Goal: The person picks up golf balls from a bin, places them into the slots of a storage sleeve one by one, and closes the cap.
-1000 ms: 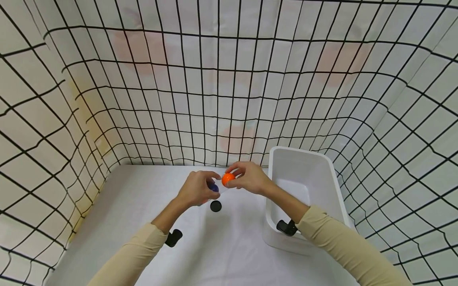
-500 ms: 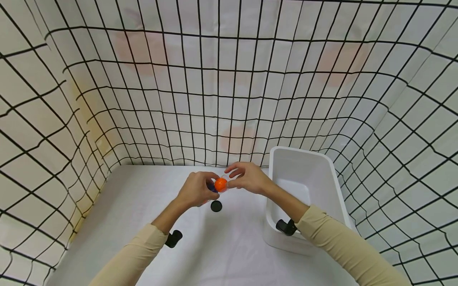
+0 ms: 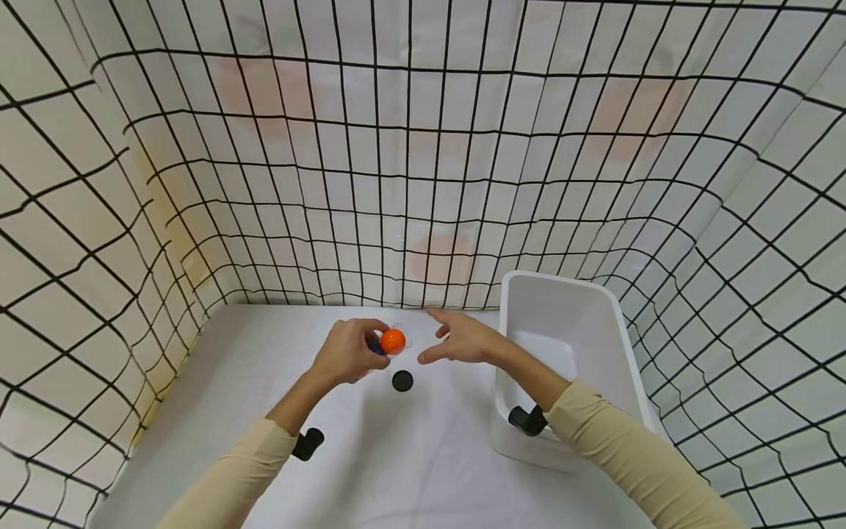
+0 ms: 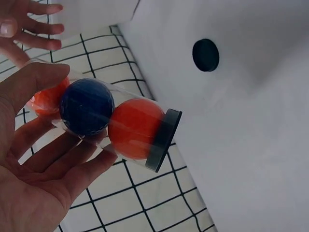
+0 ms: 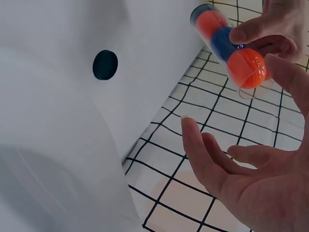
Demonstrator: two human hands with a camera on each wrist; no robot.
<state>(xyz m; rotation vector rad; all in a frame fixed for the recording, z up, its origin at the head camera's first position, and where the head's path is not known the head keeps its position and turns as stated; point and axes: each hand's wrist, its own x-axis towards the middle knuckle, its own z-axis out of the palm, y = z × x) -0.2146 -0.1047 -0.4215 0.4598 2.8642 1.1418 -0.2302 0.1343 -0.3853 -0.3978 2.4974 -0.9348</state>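
My left hand (image 3: 346,353) grips a clear plastic tube (image 4: 112,107) between thumb and fingers. Inside it, in a row, sit an orange ball (image 4: 140,128), a blue ball (image 4: 87,107) and another orange ball (image 5: 246,67). That last ball lies at the uncapped end, which faces my right hand; a black cap (image 4: 164,140) closes the far end. My right hand (image 3: 463,338) is spread beside the tube, thumb and fingers apart, holding nothing. On the white table lies a loose round black lid (image 3: 402,380), in front of the hands.
A white bin (image 3: 505,316) stands at the right, under my right forearm. Black netting (image 3: 432,154) rises at the back and both sides. Black devices sit at my left wrist (image 3: 307,444) and right wrist (image 3: 526,420). White cloth covers the table (image 3: 396,470).
The orange ball went from my right fingers into the tube's uncapped end. My right hand has let go and spread its fingers; my left hand has moved slightly left with the tube.
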